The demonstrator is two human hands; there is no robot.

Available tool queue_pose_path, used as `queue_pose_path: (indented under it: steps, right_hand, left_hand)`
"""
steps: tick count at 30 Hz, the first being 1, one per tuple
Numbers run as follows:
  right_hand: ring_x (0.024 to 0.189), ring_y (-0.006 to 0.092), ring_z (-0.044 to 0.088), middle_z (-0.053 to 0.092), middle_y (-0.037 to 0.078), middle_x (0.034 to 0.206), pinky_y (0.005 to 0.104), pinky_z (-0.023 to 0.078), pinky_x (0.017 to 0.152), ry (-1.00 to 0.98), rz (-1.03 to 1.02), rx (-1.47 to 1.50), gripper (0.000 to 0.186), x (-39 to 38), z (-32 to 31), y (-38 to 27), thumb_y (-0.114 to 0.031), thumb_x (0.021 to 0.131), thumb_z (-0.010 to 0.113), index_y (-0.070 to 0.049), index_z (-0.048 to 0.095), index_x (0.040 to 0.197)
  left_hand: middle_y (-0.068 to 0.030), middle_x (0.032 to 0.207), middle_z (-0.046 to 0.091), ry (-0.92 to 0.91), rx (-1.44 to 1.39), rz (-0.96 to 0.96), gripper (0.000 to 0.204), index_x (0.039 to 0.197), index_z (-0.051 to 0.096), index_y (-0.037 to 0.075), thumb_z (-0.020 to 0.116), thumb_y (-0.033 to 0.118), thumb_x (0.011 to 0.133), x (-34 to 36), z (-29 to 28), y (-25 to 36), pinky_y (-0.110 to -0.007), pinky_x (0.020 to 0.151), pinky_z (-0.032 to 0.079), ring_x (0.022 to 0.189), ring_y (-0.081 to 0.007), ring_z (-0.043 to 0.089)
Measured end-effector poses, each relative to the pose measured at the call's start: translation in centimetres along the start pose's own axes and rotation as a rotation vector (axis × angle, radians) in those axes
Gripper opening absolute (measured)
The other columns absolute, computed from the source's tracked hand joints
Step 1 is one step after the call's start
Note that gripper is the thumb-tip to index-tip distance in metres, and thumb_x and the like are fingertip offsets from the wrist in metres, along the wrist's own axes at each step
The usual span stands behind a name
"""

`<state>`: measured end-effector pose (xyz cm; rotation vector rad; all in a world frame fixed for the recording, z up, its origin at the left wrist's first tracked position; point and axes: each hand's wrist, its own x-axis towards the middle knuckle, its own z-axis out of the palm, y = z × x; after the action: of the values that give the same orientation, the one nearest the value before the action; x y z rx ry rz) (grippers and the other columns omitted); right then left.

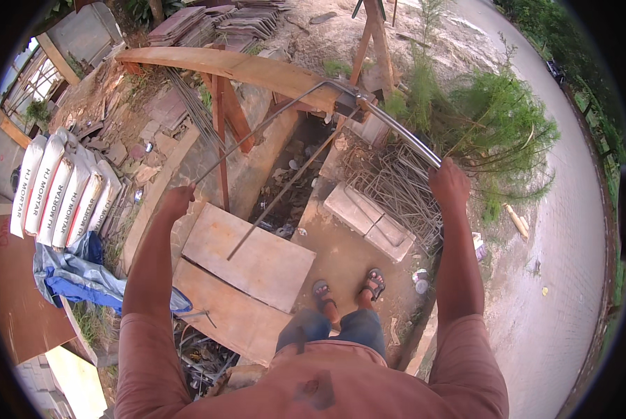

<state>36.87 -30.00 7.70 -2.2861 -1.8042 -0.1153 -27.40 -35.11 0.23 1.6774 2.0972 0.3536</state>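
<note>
My left hand [178, 200] is closed on the free end of a thin steel rod [257, 130], which slants up to the right end of a wooden beam [222, 64]. There the rod bends beside a dark metal block [350, 107] on the beam. My right hand [448, 184] grips the lower end of a shiny metal pipe [400, 129], whose far end meets the bent rod at the block. Both arms are stretched out. Another straight rod [292, 183] leans from the beam's end down to a flat board [250, 255].
Bent steel rods [404, 188] lie piled right of the beam, near a pale stacked slab [369, 220]. A trench with rubbish [285, 174] runs under the beam. Mortar bags [65, 188] and a blue tarp [82, 272] are at left. A leafy bush [495, 119] borders the paved road [564, 230].
</note>
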Motion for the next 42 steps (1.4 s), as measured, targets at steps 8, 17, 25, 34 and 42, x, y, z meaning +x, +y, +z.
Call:
queue_pose_path:
  steps: [8, 17, 25, 34, 42]
  right_hand:
    - [0.092, 0.0415, 0.062, 0.066, 0.023, 0.091, 0.0503, 0.047, 0.082, -0.112, 0.013, 0.052, 0.043, 0.0, -2.2, 0.8, -0.045, 0.091, 0.053, -0.003, 0.059, 0.098]
    - [0.084, 0.0420, 0.063, 0.064, 0.024, 0.084, 0.0509, 0.047, 0.074, -0.125, -0.204, 0.092, 0.045, 3.5, -2.5, 3.0, -0.047, 0.087, 0.060, -0.002, 0.061, 0.088]
    - [0.087, 0.0398, 0.063, 0.065, 0.022, 0.089, 0.0475, 0.047, 0.077, -0.181, -0.172, 0.112, 0.044, 4.0, -4.2, 2.6, -0.045, 0.087, 0.061, -0.001, 0.064, 0.096]
    - [0.092, 0.0415, 0.061, 0.066, 0.022, 0.092, 0.0501, 0.046, 0.078, -0.238, -0.118, 0.049, 0.044, 3.6, -2.4, 3.4, -0.048, 0.088, 0.057, -0.006, 0.062, 0.099]
    - [0.082, 0.0369, 0.065, 0.066, 0.016, 0.079, 0.0469, 0.048, 0.072, -0.304, -0.024, 0.170, 0.046, 3.0, -1.8, 2.9, -0.051, 0.088, 0.058, -0.005, 0.063, 0.093]
  left_hand:
    - [-0.0156, 0.069, 0.065, 0.041, -0.011, -0.016, 0.057, 0.067, 0.069, 0.003, 0.051, 0.052, 0.090, 0.8, -0.7, 2.1, -0.042, 0.074, 0.048, 0.072, -0.0309, 0.064]
    - [-0.0156, 0.071, 0.068, 0.029, -0.032, -0.132, 0.059, 0.072, 0.072, 0.003, 0.050, 0.055, 0.090, -0.6, -1.3, 3.6, -0.042, 0.074, 0.050, 0.074, -0.0309, 0.066]
    - [-0.0166, 0.071, 0.067, 0.042, 0.005, -0.079, 0.057, 0.073, 0.072, 0.003, 0.053, 0.054, 0.089, 0.1, -1.1, 2.3, -0.041, 0.073, 0.050, 0.072, -0.0307, 0.066]
    - [-0.0156, 0.065, 0.065, 0.028, -0.032, -0.116, 0.056, 0.067, 0.070, 0.003, 0.055, 0.052, 0.088, 0.5, -0.9, 3.6, -0.041, 0.071, 0.050, 0.070, -0.0298, 0.065]
    - [-0.0211, 0.093, 0.066, 0.318, -0.018, 0.157, 0.043, 0.100, 0.066, 0.001, 0.056, 0.042, 0.091, -2.4, 0.1, 7.3, -0.044, 0.079, 0.049, 0.090, -0.0370, 0.063]
